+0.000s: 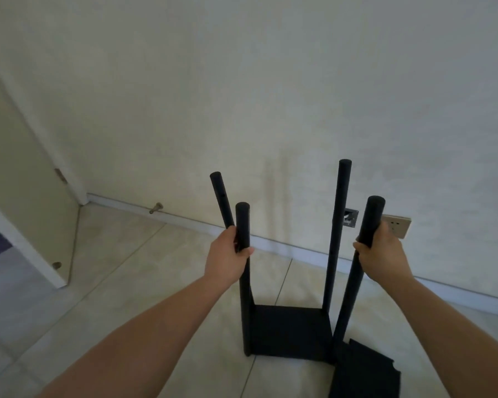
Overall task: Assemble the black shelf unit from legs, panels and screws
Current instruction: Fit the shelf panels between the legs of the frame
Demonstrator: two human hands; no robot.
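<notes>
I see the shelf unit (292, 331) standing on the floor (133, 282) at 6 o'clock, four legs up. Left hand (227, 261) grips the near-left leg (243, 254); right hand (383, 254) grips the near-right leg (362, 254). Risk: far-left leg (222, 202) splays toward 11 o'clock, so loose screws could let it rack. Spare panels (362, 372) at 5 o'clock could be stepped on.

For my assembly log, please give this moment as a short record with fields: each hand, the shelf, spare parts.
left hand: grips near-left leg
right hand: grips near-right leg
shelf unit: four black legs upright, bottom panel on tiled floor
far legs: far-left leg leans left; far-right leg untouched
spare panels: flat on floor, right of unit
</notes>
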